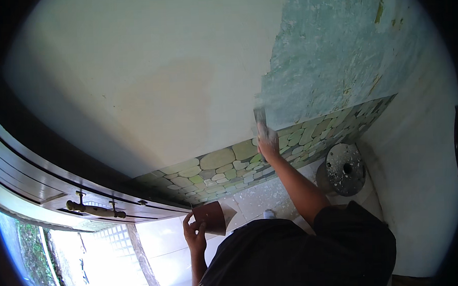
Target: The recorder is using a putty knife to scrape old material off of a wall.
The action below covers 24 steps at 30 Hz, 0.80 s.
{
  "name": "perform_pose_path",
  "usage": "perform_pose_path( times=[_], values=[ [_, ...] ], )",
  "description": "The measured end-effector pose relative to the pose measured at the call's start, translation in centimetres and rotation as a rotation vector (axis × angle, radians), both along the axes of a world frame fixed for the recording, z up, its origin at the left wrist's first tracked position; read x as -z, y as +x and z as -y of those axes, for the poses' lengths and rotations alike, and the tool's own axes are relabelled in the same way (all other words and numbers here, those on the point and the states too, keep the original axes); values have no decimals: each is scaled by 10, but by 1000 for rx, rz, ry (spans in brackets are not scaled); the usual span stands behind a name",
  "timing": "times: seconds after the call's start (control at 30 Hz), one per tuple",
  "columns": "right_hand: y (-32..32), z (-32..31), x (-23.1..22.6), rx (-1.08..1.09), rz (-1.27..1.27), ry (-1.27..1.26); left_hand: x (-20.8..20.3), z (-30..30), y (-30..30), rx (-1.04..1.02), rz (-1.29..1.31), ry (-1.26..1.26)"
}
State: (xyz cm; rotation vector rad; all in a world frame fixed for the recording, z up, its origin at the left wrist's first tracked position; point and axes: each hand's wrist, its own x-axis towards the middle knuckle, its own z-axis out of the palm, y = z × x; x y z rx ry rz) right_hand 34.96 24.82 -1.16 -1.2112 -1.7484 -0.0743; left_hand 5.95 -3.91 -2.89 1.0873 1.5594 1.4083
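My right hand point(268, 144) is closed around a scraper point(259, 114), its blade up against the wall. The blade meets the ragged border between the smooth cream coating point(186, 94) and the rough blue-green patch point(327, 52). Lower down on the left, my left hand point(195, 235) pinches a reddish-brown sheet of sandpaper point(210, 218) by its edge. The sheet is curled, and a pale underside shows at its right corner. Motion blurs the right hand and the scraper slightly.
A band of pebble-pattern stone point(217, 166) runs along the wall's foot. White flakes litter the tiled floor point(262, 195). At right stands a grey cylindrical stool point(345, 169) beside a pale side wall point(410, 186). A dark wooden door point(41, 176) with a handle point(96, 209) stands at left.
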Motion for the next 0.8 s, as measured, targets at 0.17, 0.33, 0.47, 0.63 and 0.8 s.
perform_pose_path(
  times=[0.17, 0.33, 0.47, 0.63, 0.8],
  values=[
    [-3, -15, -35, -116, -670, -445, 5, 4, 2, -20, 89, -8],
    [-26, -8, -99, -159, -895, -533, 5, 8, -4, -11, 83, -17],
    [-24, 32, -74, -111, -865, -690, 6, 5, -7, -12, 99, 1],
    [-29, -6, -116, -206, -768, -408, 30, 9, -19, -18, -26, 27],
    [-21, 11, -107, -108, -800, -556, 10, 9, -18, 55, 88, -21]
  ],
)
